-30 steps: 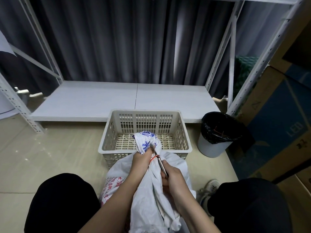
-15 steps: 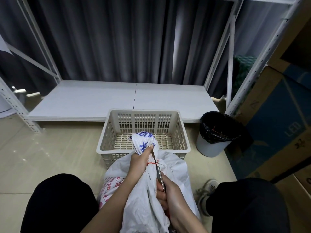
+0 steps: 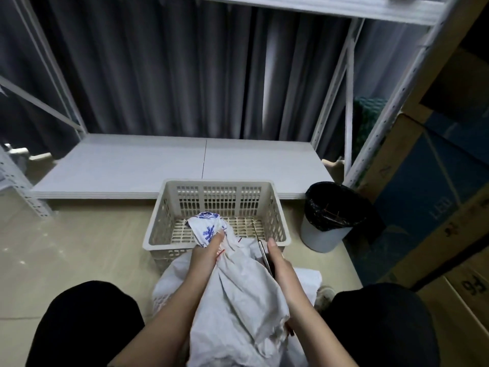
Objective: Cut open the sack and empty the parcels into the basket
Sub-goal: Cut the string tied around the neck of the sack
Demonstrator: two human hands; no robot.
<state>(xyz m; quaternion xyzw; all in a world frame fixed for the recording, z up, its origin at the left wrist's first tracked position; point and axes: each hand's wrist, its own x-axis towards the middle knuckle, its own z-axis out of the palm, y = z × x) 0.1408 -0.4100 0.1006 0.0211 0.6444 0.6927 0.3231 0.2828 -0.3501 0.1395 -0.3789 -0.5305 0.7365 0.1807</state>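
1 sack (image 3: 238, 292), neck (image 3: 209, 229) toward basket (image 3: 219, 185)

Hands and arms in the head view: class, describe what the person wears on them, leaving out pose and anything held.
Both forearms are bare up to the frame's bottom edge, with no sleeves in view. The left hand and the right hand wear no gloves. No watch, ring or bracelet shows. The knees on either side are in black.

sack (image 3: 238, 295): white woven plastic, matt, creased
basket (image 3: 164, 223): cream plastic, slotted
scissors (image 3: 263, 250): shiny metal blade
floor (image 3: 74, 247): glossy tile
bin (image 3: 321, 238): black plastic liner
curtain (image 3: 172, 75): grey cloth
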